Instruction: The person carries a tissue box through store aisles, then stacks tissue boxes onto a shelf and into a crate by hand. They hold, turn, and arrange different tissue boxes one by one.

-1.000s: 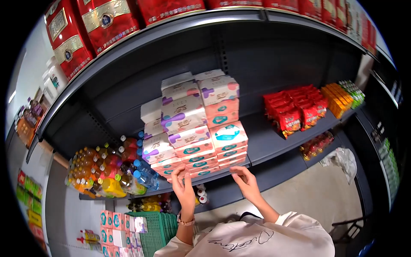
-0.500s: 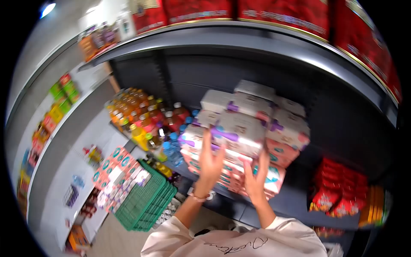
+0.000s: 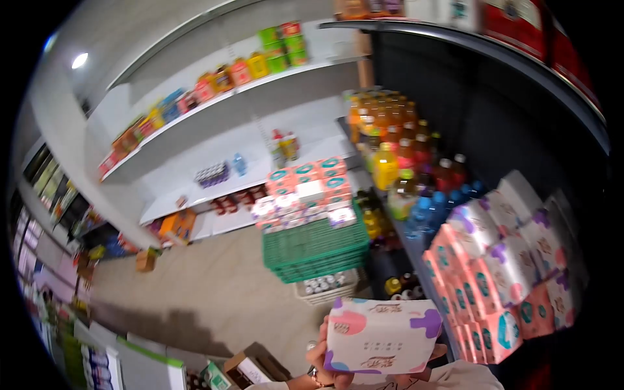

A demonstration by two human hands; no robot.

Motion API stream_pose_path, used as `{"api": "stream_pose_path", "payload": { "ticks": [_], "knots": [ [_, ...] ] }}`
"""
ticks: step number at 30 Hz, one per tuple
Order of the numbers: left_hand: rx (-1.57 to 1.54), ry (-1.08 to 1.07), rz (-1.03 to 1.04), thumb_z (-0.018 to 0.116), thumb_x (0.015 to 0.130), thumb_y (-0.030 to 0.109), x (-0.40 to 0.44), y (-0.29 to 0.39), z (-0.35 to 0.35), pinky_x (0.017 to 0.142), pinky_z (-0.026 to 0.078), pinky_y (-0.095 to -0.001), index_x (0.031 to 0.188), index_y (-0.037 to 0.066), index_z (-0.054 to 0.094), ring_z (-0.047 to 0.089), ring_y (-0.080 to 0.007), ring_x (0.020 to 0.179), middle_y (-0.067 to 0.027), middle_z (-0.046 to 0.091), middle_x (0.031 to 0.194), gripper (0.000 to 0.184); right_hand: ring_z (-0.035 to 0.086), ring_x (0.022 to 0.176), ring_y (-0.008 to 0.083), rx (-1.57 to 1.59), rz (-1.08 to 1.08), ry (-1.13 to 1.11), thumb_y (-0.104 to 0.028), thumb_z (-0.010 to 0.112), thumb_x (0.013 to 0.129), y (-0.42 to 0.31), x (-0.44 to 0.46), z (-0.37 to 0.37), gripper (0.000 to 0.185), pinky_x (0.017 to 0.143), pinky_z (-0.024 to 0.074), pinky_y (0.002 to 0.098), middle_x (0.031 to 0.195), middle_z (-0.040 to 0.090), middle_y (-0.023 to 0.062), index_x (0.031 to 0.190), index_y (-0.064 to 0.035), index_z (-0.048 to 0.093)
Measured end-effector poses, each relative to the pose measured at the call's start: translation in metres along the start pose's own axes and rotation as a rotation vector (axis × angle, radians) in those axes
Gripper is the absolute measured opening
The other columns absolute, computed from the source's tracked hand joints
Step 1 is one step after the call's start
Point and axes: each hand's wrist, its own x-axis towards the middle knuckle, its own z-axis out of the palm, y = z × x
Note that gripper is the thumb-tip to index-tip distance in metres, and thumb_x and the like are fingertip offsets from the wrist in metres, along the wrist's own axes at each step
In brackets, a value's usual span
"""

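A white tissue pack (image 3: 383, 335) with pink and purple patches is held low in front of my body. My left hand (image 3: 320, 359) wraps round its left side, fingers partly behind it. At the pack's right edge only a little of my right hand (image 3: 438, 352) shows; it grips that side and the rest is hidden. To the right, a stack of similar white and pink tissue packs (image 3: 497, 266) stands on the dark shelf. Ahead, more tissue packs (image 3: 311, 188) are piled at the green crate (image 3: 312, 250).
Juice bottles (image 3: 385, 166) and blue-capped water bottles (image 3: 422, 214) line the shelf beside the stack. A pale basket (image 3: 328, 286) sits under the green crate. White shelves (image 3: 188, 110) with colourful goods run along the back. An open cardboard box (image 3: 260, 364) lies at the lower left.
My view has swung left toward the crate and white shelves. The tissue pack has come off the top of the stack and is now in both hands near my body.
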Motion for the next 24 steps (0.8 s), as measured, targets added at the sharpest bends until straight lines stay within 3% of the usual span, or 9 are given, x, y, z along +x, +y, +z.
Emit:
{"api": "stream_pose_path", "payload": {
  "ticks": [8, 17, 22, 24],
  "knots": [
    [0.390, 0.130, 0.351, 0.054, 0.085, 0.053, 0.041, 0.059, -0.151, 0.101, 0.034, -0.0554, 0.127, 0.012, 0.035, 0.034, -0.0487, 0.128, -0.0364, 0.023, 0.141, 0.061, 0.033, 0.126, 0.0400, 0.568, -0.037, -0.531, -0.050, 0.051, 0.078, -0.073, -0.072, 0.157, 0.087, 0.104, 0.0265, 0.0492, 0.144, 0.026, 0.0290, 0.143, 0.0027, 0.025],
    [0.706, 0.275, 0.495, 0.051, 0.085, 0.058, 0.072, 0.100, -0.287, 0.104, 0.030, -0.0558, 0.126, 0.010, 0.039, 0.031, -0.0482, 0.130, -0.0356, 0.026, 0.140, 0.065, 0.037, 0.122, 0.0404, 1.019, -0.045, -0.815, -0.065, 0.048, 0.077, -0.129, -0.144, 0.291, 0.097, 0.102, 0.0290, 0.0509, 0.143, 0.027, 0.0309, 0.145, 0.0006, 0.023],
    [0.850, 0.327, 0.514, 0.050, 0.084, 0.061, 0.090, 0.108, -0.342, 0.105, 0.028, -0.0560, 0.126, 0.009, 0.040, 0.030, -0.0479, 0.131, -0.0352, 0.027, 0.140, 0.068, 0.039, 0.120, 0.0406, 1.217, 0.068, -0.991, -0.073, 0.046, 0.077, -0.147, -0.178, 0.349, 0.103, 0.100, 0.0305, 0.0519, 0.142, 0.028, 0.0319, 0.146, -0.0005, 0.021],
    [0.902, 0.335, 0.519, 0.049, 0.084, 0.063, 0.100, 0.108, -0.364, 0.106, 0.027, -0.0561, 0.126, 0.008, 0.041, 0.030, -0.0478, 0.131, -0.0350, 0.028, 0.140, 0.069, 0.035, 0.124, 0.0393, 1.312, 0.242, -1.154, -0.071, 0.049, 0.076, -0.153, -0.195, 0.369, 0.104, 0.103, 0.0269, 0.0507, 0.144, 0.023, 0.0315, 0.146, -0.0003, 0.017]
  ]
}}
